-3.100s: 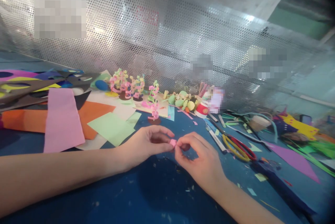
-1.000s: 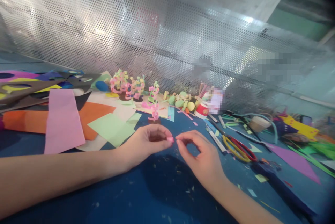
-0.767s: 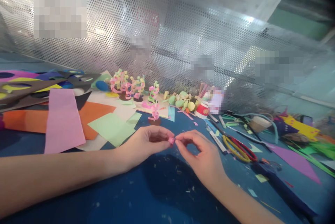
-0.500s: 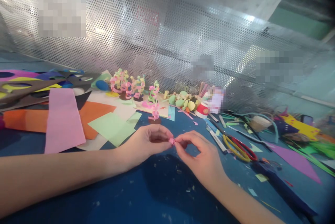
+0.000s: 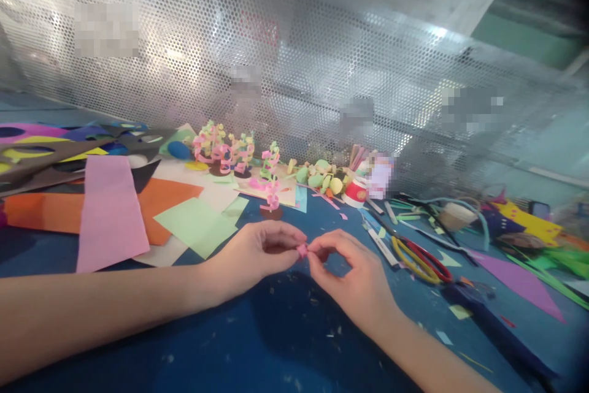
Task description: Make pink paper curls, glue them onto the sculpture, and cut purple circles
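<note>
Measured from the pink piece (image 5: 302, 251) at the centre of the work: its shape is hard to make out, small and partly covered by fingertips. Blocky blurring masks patches of the perforated screen (image 5: 184, 43) toward 12 o'clock. The frame cuts off the left forearm at 8 o'clock and the right at 5.

The left hand (image 5: 257, 253) holds the piece between thumb and curled fingers; the right hand (image 5: 355, 265), thumb and forefinger nearly together, pinches its 3 o'clock edge.

Just beyond the left hand, at 11 o'clock, stands a pink paper figure (image 5: 272, 198). A pale green sheet (image 5: 197, 226) borders at 9 to 10, scissors (image 5: 416, 261) at 3. Speckled blue worktop (image 5: 221, 356) stretches open toward 6 o'clock.
</note>
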The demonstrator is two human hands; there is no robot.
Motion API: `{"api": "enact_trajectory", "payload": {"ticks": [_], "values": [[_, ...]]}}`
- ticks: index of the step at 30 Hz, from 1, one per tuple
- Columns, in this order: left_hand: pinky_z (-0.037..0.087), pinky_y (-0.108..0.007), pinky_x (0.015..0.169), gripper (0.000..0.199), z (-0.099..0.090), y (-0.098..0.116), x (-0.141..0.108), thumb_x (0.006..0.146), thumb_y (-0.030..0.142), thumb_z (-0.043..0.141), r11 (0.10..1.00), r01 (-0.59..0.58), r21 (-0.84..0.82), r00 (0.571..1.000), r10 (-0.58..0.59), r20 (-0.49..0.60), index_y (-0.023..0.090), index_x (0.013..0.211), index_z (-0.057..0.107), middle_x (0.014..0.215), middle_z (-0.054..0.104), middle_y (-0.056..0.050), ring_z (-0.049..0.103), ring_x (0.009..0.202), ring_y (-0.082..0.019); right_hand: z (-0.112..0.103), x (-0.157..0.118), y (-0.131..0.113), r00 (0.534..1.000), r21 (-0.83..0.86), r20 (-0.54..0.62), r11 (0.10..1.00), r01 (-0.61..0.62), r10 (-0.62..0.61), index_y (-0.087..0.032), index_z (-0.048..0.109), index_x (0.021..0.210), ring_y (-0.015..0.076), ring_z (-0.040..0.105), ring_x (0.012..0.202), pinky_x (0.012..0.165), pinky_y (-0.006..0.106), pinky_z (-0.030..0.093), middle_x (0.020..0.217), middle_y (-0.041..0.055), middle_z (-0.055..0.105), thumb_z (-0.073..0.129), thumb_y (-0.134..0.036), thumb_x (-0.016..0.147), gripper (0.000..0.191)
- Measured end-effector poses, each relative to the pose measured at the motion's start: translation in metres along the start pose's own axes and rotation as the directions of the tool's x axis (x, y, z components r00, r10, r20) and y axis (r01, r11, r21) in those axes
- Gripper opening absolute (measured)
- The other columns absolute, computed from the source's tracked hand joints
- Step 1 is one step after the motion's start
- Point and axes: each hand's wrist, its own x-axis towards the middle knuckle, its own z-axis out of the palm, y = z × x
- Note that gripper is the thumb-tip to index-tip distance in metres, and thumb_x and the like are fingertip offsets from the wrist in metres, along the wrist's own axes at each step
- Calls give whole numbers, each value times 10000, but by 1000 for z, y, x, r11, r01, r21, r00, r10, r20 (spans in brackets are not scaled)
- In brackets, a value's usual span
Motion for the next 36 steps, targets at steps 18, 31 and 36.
{"api": "enact_trajectory", "payload": {"ticks": [18, 31, 36], "values": [[441, -216, 699, 119, 2, 4, -2, 783, 200, 603, 1000, 9, 14, 997, -10, 74, 177, 897, 577, 842, 692, -15, 615, 779, -114, 3, -4, -2, 995, -114, 0, 989, 96, -96, -193, 539, 719, 94, 511, 576, 572, 207, 441, 647, -25, 531, 516, -70, 723, 125], [469, -264, 811, 122, 1, 6, -2, 784, 243, 607, 1000, -28, 11, 999, 28, 37, 169, 880, 626, 895, 688, -30, 634, 880, -155, 3, -3, -1, 1000, -20, -10, 1000, 4, -5, -190, 579, 761, 97, 536, 606, 606, 220, 455, 695, -14, 555, 545, -80, 731, 118], [479, -270, 790, 144, 2, 3, -2, 754, 260, 645, 1000, -4, 12, 998, 3, 68, 169, 864, 626, 885, 690, -32, 636, 861, -159, 4, -5, -2, 1000, -79, -6, 997, 19, -19, -193, 546, 718, 94, 498, 562, 553, 212, 434, 646, -29, 515, 536, -68, 696, 128]]}}
